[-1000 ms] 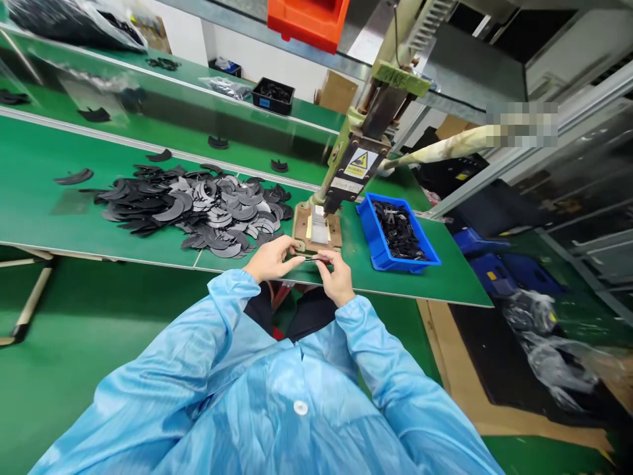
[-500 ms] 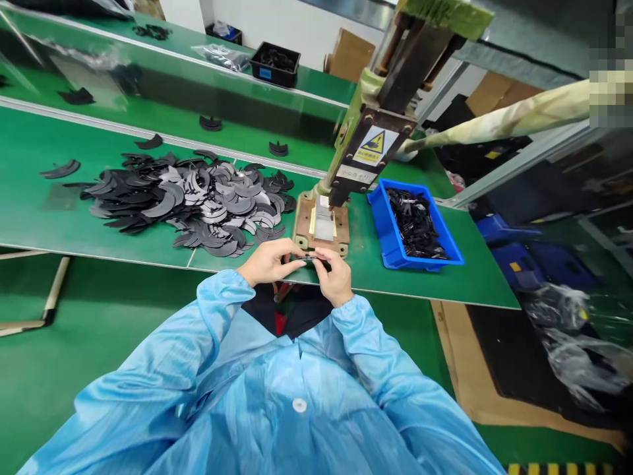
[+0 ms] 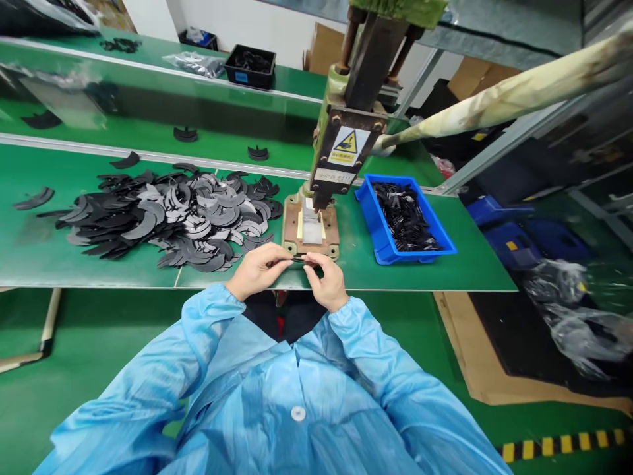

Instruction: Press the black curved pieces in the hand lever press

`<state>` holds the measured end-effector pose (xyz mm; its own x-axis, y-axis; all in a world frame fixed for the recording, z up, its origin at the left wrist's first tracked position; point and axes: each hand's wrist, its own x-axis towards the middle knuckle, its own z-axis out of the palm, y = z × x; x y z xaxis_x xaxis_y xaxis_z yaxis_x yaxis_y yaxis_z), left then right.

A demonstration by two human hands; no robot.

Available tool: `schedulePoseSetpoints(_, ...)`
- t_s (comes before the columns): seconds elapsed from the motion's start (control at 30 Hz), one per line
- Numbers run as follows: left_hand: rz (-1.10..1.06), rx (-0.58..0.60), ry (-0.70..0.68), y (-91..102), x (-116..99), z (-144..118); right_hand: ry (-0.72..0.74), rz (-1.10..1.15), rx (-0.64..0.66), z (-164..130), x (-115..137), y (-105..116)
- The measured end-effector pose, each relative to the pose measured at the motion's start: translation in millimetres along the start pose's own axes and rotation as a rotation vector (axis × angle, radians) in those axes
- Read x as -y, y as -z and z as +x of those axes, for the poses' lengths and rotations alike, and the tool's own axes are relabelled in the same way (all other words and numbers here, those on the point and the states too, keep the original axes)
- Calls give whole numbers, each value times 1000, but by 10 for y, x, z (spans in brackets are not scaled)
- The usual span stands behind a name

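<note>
Between my two hands is a small dark part point(image 3: 297, 259), held just in front of the press base; fingers cover most of it, so its full shape is hidden. My left hand point(image 3: 260, 269) pinches its left end with thumb and fingers. On the other end, my right hand point(image 3: 326, 280) has thumb and fingers closed. Behind them stands a green hand press point(image 3: 321, 148) with a pale metal plate point(image 3: 312, 227) on its base. Left of the press lies a heap of curved black and grey plastic pieces point(image 3: 198, 218). A blue bin point(image 3: 378, 247) holding small black parts stands to the right.
The press's wrapped lever point(image 3: 494, 102) reaches out to the upper right. Several curved pieces lie apart near the metal rail point(image 3: 163, 154). A black bin point(image 3: 251, 76) sits on the far bench. The green table's front edge point(image 3: 420, 289) runs close to my forearms.
The camera view has turned slightly, so the table sits more level and things shift left. Both hands still hold the small part in front of the press, with a slight shift of the fingers.
</note>
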<state>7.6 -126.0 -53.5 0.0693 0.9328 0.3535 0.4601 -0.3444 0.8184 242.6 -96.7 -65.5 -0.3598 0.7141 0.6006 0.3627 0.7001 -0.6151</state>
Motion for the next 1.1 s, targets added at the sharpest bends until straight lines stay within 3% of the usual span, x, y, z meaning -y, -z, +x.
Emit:
schedulePoseSetpoints(0.13,166,-164,-56,92,33,358,114,-10,-170,248,32,376)
schedulePoseSetpoints(0.23,307,-124,-117,126,58,778,233,-47,-428,731,116,929)
schedulePoseSetpoints(0.33,424,-21,-171,88,83,1112,424,59,-655,1362,427,1484)
schedulePoseSetpoints(0.37,461,14,-184,70,91,1180,493,140,-672,1557,577,1618)
schedulePoseSetpoints(0.43,523,80,-203,41,105,1253,522,197,-557,1876,886,1783)
schedulePoseSetpoints(0.5,556,130,-214,28,112,1271,563,234,-452,2080,1126,1833)
schedulePoseSetpoints(0.6,572,177,-217,23,109,1275,555,288,-401,2201,1267,1837)
schedulePoseSetpoints(0.73,577,210,-220,7,104,1311,427,273,-316,2237,1194,1930)
schedulePoseSetpoints(0.87,546,221,-206,-9,102,1334,396,280,-188,2290,1041,2002)
schedulePoseSetpoints(0.97,537,238,-202,-9,67,1329,378,345,-209,2204,928,1903)
schedulePoseSetpoints(1.1,565,242,-177,4,-11,1309,412,288,-305,1775,789,1619)
